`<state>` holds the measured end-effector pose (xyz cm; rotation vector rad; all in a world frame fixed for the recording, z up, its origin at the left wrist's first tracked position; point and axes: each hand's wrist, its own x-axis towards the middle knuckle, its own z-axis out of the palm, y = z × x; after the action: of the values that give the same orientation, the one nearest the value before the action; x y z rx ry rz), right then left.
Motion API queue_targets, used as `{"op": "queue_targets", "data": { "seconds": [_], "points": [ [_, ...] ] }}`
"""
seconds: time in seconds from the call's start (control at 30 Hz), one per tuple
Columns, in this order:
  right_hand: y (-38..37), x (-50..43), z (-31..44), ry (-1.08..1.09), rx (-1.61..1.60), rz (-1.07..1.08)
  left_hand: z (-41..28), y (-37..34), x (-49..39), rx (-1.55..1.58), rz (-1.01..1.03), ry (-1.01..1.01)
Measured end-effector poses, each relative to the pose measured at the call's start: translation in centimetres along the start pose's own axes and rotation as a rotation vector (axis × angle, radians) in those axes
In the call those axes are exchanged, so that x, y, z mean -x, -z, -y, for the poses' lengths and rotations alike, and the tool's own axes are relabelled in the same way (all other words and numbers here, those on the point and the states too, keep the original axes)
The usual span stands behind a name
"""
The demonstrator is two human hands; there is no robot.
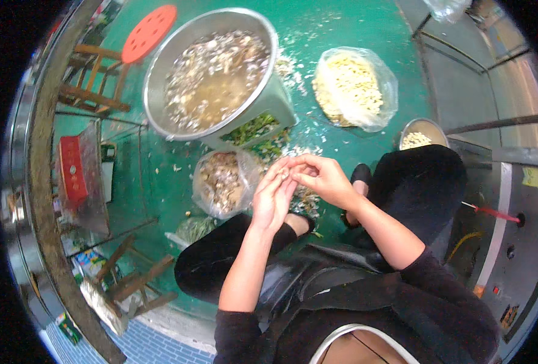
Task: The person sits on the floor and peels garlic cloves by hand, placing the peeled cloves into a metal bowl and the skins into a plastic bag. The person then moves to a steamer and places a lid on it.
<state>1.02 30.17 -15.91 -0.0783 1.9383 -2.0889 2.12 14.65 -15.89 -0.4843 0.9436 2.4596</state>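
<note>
My left hand (273, 195) is cupped above the littered floor, with a small pale piece, perhaps a garlic clove (285, 174), at its fingers. Against its fingertips rest the bent fingers of my right hand (316, 177); whether they also pinch something is hidden. Below and left of my hands sits a plastic bag of mixed brownish pieces and peel (222, 182). A large metal basin (269, 27) of cloudy water and floating skins stands farther forward, on a green crate (278, 107). To the right lies a clear bag of peeled cloves (355, 86).
A metal bowl (445, 136) with pale cloves stands beside my right knee. Peel litters the green floor (342, 150). A red stool (150, 34) and a wooden stool (137, 280) are at left; a metal cabinet (519, 227) stands at right.
</note>
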Motion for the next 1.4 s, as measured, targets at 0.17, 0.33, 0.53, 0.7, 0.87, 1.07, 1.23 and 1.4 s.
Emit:
{"op": "queue_targets", "data": {
  "seconds": [0.17, 0.33, 0.53, 0.7, 0.87, 1.07, 1.23, 1.4],
  "points": [
    [-0.5, 0.1, 0.3, 0.247, 0.447, -0.042, 0.0, -0.1, -0.1, -0.026, 0.087, -0.02],
    [-0.2, -0.3, -0.3, 0.468, 0.499, -0.019, -0.2, 0.2, 0.2, -0.081, 0.07, -0.02],
    [-0.5, -0.1, -0.8, 0.54, 0.644, -0.015, -0.3, 0.5, 0.3, -0.086, 0.071, -0.006],
    [-1.3, 0.1, -1.0, 0.492, 0.594, -0.115, -0.2, 0.4, 0.2, -0.036, 0.075, 0.009],
    [-1.6, 0.3, -1.1, 0.438, 0.478, -0.118, -0.4, 0.8, -0.1, -0.011, 0.077, 0.021],
    [-1.7, 0.2, -0.8, 0.452, 0.452, -0.138, -0.8, 0.6, -0.2, 0.089, 0.081, 0.012],
    [-1.7, 0.7, -0.1, 0.264, 0.339, -0.179, -0.8, -0.1, -0.2, 0.09, 0.038, -0.039],
    [-2.3, 0.6, -0.1, 0.158, 0.343, -0.162, 0.3, -0.7, 0.1, -0.022, -0.01, -0.156]
  ]
}}
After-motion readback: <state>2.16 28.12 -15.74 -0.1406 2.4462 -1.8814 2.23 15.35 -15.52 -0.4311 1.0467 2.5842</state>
